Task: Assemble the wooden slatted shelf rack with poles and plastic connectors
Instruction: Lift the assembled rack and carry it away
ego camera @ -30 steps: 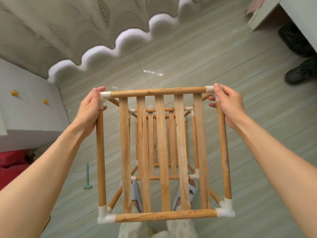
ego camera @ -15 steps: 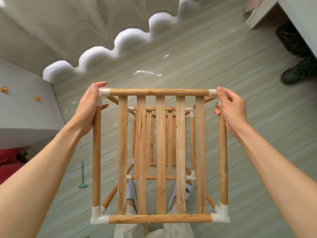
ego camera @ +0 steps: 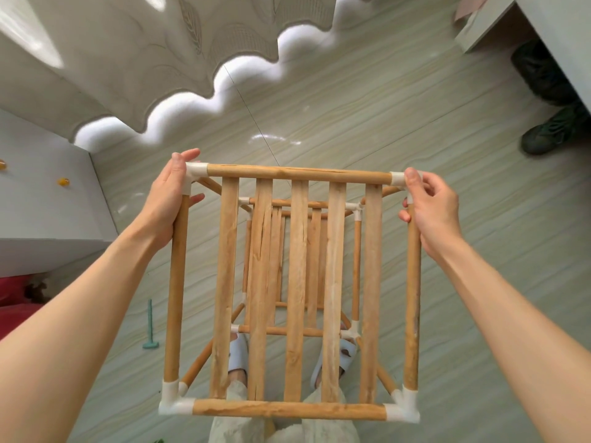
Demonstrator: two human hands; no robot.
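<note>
Comparing with a second ago, the shelf rack [ego camera: 295, 292] has been squared up in view and brought slightly nearer, its top tier now seen almost straight from above; no pole or connector has been added, so the assembly is judged essentially complete and under inspection. It is held clear above the floor [ego camera: 383, 107], over the person's slippered feet. The left hand [ego camera: 168, 199] is wrapped around the far-left corner connector [ego camera: 193, 174] and side pole, thumb over the top (fingers showing beneath). The right hand [ego camera: 431, 206] is clasped round the far-right corner, thumb pressed on its connector [ego camera: 397, 179].
</note>
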